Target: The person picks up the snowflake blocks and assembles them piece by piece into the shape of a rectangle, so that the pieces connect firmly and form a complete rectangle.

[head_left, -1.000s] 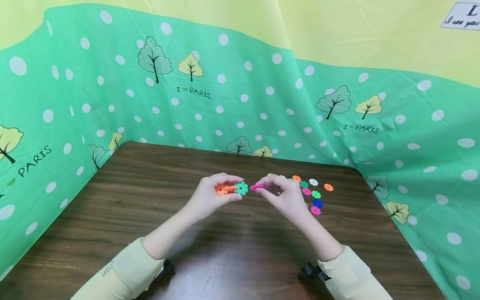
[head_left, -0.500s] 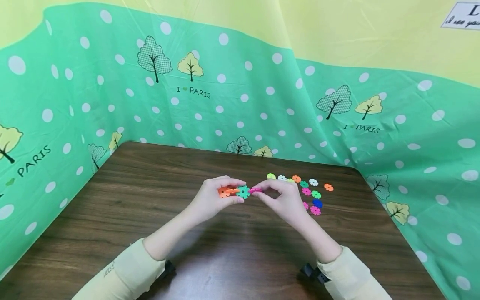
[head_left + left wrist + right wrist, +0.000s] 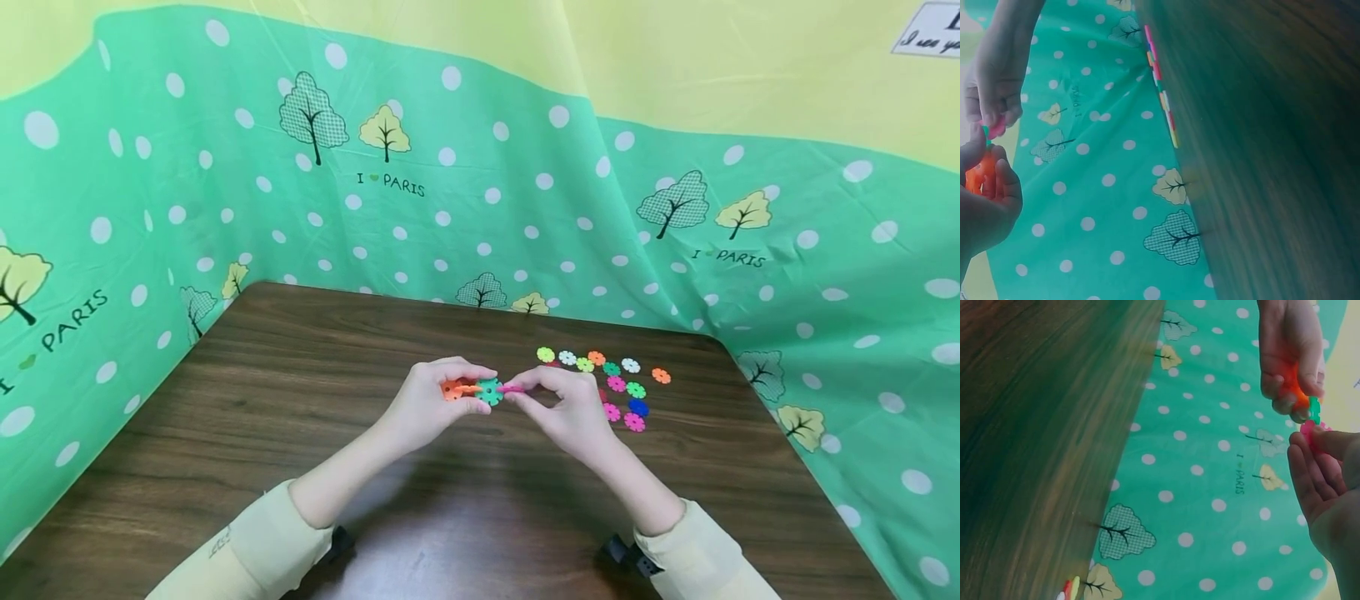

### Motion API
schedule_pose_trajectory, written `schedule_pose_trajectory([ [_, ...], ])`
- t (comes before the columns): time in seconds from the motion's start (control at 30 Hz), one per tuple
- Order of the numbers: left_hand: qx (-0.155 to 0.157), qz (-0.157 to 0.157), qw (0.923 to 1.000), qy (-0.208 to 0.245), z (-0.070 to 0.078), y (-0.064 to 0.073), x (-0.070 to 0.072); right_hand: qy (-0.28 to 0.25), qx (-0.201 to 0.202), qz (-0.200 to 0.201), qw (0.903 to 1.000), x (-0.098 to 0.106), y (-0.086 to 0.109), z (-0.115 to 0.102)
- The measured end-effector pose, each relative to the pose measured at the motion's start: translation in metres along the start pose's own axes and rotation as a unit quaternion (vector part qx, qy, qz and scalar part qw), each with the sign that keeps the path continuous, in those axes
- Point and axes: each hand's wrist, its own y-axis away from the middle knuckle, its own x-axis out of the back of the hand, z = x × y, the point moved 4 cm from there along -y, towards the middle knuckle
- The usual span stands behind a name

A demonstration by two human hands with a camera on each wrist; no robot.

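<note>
My left hand (image 3: 429,402) pinches a green snowflake disc (image 3: 490,392) by its edges, thumb below and fingers above. Joined to that disc, orange snowflake discs (image 3: 454,390) sit inside the curve of the same hand, partly hidden by it. My right hand (image 3: 567,410) pinches a pink snowflake disc (image 3: 512,388) between thumb and fingertips. The pink disc stands edge-on, its rim meeting the green disc's right side. In the right wrist view the pink disc (image 3: 1311,434) lies right against the green disc (image 3: 1314,410). Both hands are above the table.
Several loose snowflake discs in yellow, white, orange, green, blue and pink lie beyond and right of my right hand, among them a blue disc (image 3: 638,407) and an orange disc (image 3: 661,376). The dark wooden table (image 3: 315,350) ends at a green dotted curtain (image 3: 420,250).
My right hand has brought the pink disc left, from apart to meeting the green disc. Both hands have come slightly lower in view.
</note>
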Motion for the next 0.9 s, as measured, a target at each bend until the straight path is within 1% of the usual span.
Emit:
schedule_pose_trajectory([
  [0.17, 0.002, -0.005, 1.0000, 0.001, -0.003, 0.001, 0.000, -0.006, 0.003, -0.006, 1.0000, -0.002, 0.001, 0.003],
  [0.33, 0.003, -0.011, 0.9999, -0.013, -0.004, -0.001, 0.001, -0.003, 0.000, -0.024, 0.9997, 0.000, -0.001, 0.006],
  [0.53, 0.012, -0.011, 0.9995, -0.027, -0.004, -0.001, 0.003, 0.012, -0.027, -0.062, 0.9976, 0.010, -0.003, 0.011],
  [0.6, 0.020, -0.008, 0.9995, -0.025, -0.005, -0.001, 0.005, 0.026, -0.041, -0.074, 0.9961, 0.015, -0.003, 0.014],
  [0.7, 0.034, -0.005, 0.9993, -0.013, -0.005, -0.001, 0.007, 0.052, -0.050, -0.098, 0.9925, 0.022, -0.002, 0.020],
  [0.8, 0.044, -0.006, 0.9990, -0.004, -0.005, 0.000, 0.008, 0.082, -0.045, -0.121, 0.9883, 0.029, -0.001, 0.025],
  [0.9, 0.054, -0.010, 0.9985, 0.000, -0.006, 0.000, 0.008, 0.105, -0.031, -0.140, 0.9841, 0.035, 0.000, 0.033],
])
